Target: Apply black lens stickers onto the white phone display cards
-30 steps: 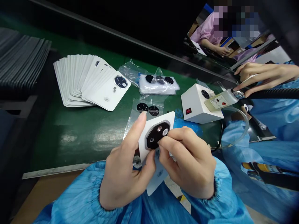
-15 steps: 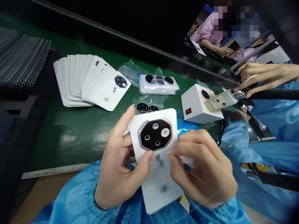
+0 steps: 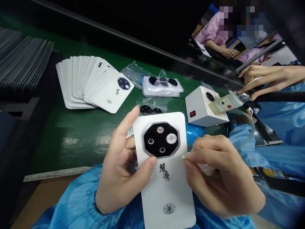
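The chief hazard, as I judge it standing by the glossy green workbench [image 3: 83, 140], is a slip: the white, round-cornered rectangular panel [image 3: 176, 187] appears borne by the left hand [image 3: 124, 178] alone, near its upper end, its long lower part reaching down over the blue garment [image 3: 131, 218]; a loosened thumb could let it tip or drop. A second is smearing, should that thumb roll onto the black octagonal plate with silver rim [image 3: 162, 140], whose lower edge it adjoins. The right hand [image 3: 221, 178] pinches a crumpled white scrap, apparently cloth [image 3: 207, 169], between thumb and forefinger, its tip at the panel's right edge; contact cannot be told from here. The panel lies between the hands, printed face to the wearer, left thumb in front, left fingers behind.
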A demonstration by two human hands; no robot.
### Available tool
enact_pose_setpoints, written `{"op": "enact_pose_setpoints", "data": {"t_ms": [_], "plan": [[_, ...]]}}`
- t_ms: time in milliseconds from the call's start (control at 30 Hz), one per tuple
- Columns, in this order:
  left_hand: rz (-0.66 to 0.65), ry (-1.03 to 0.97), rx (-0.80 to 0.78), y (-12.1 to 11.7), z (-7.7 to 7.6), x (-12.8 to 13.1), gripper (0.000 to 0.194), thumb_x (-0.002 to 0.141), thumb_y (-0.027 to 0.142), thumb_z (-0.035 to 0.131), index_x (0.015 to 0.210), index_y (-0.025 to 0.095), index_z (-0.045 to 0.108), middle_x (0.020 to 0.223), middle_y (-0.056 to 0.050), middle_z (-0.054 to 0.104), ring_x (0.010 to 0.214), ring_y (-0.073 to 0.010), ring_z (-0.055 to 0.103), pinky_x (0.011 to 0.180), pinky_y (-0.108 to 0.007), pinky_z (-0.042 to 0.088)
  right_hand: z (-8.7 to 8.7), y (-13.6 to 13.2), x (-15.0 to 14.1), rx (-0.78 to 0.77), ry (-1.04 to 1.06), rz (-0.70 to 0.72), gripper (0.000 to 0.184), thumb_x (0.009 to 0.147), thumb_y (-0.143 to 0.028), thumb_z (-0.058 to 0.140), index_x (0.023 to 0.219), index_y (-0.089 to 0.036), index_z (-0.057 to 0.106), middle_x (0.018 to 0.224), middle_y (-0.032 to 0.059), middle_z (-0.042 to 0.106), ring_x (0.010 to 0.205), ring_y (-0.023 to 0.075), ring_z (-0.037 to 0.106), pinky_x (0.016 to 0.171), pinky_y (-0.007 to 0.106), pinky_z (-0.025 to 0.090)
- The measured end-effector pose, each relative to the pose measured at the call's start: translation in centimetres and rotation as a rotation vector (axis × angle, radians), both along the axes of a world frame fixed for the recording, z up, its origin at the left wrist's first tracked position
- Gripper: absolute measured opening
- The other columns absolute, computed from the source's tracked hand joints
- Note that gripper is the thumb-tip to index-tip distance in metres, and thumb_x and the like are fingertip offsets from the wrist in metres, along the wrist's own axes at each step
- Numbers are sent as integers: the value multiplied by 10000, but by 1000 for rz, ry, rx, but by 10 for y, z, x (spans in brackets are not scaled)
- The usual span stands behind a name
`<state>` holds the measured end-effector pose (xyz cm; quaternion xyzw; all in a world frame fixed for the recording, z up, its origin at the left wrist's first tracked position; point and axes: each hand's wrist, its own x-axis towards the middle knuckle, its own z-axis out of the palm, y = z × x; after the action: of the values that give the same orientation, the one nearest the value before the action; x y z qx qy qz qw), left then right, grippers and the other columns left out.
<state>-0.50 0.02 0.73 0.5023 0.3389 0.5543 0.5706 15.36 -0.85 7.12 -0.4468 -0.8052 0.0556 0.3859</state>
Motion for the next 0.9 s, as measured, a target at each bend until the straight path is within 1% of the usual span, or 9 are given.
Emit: {"op": "enact_pose_setpoints", "data": {"t_ms": [100, 233, 367, 500, 533, 600, 733, 833, 900], "plan": [[72, 117, 58, -2, 1, 3, 736, 818, 179, 564, 1401, 427, 190, 922, 53, 691, 659, -146, 663, 655, -305, 617, 0, 3, -2, 32, -130, 13, 179, 757, -30, 552, 859, -176, 535, 750, 14, 541, 656, 104, 515, 565, 260, 476], [201, 258, 113, -5, 3, 8, 733, 806, 148, 523, 1400, 428, 197, 1150, 29, 639, 867, -233, 675, 678, -370, 621, -6, 6, -8, 74, -199, -29, 131, 751, -35, 568, 793, -160, 564, 723, 17, 571, 652, 108, 515, 566, 269, 466], [221, 338, 130, -7, 2, 10, 770, 778, 149, 545, 1394, 447, 191, 1142, 33, 651, 834, -256, 691, 600, -372, 628, -12, 9, -12, 96, -218, -34, 135, 740, -22, 569, 778, -151, 573, 712, 25, 580, 651, 114, 517, 560, 271, 449], [253, 395, 201, -6, -1, 11, 783, 771, 141, 546, 1394, 454, 189, 1378, 19, 475, 923, -298, 675, 689, -458, 624, -14, 11, -13, 118, -219, -49, 133, 740, -18, 562, 757, -150, 569, 696, 24, 570, 647, 115, 507, 559, 272, 441], [261, 403, 213, -6, -2, 11, 784, 774, 137, 541, 1395, 456, 183, 1389, 18, 460, 948, -307, 667, 704, -476, 618, -14, 11, -13, 111, -218, -48, 132, 741, -18, 559, 754, -149, 567, 696, 26, 569, 644, 115, 504, 558, 272, 443], [266, 411, 225, -6, -4, 12, 788, 783, 132, 531, 1397, 463, 164, 1359, 18, 495, 955, -310, 664, 695, -488, 615, -14, 11, -13, 88, -220, -43, 127, 745, -18, 554, 752, -144, 566, 703, 32, 570, 644, 117, 503, 556, 273, 449], [281, 448, 263, -7, -8, 13, 815, 779, 120, 551, 1400, 462, 150, 1334, 10, 522, 955, -306, 666, 691, -474, 616, -15, 11, -13, 62, -227, -24, 116, 753, -21, 546, 740, -135, 560, 699, 38, 566, 638, 120, 505, 551, 276, 455], [279, 436, 280, -7, -5, 12, 806, 783, 120, 563, 1400, 453, 167, 1361, -1, 493, 979, -297, 658, 714, -441, 618, -15, 11, -13, 64, -237, -47, 121, 752, -23, 545, 741, -144, 554, 704, 34, 568, 644, 122, 518, 555, 273, 461], [251, 393, 228, -6, -1, 10, 779, 792, 143, 564, 1396, 453, 181, 1319, 1, 535, 927, -275, 677, 650, -391, 628, -12, 10, -12, 79, -240, -69, 126, 756, -30, 543, 748, -156, 548, 704, 25, 569, 653, 120, 525, 570, 272, 471]]}}
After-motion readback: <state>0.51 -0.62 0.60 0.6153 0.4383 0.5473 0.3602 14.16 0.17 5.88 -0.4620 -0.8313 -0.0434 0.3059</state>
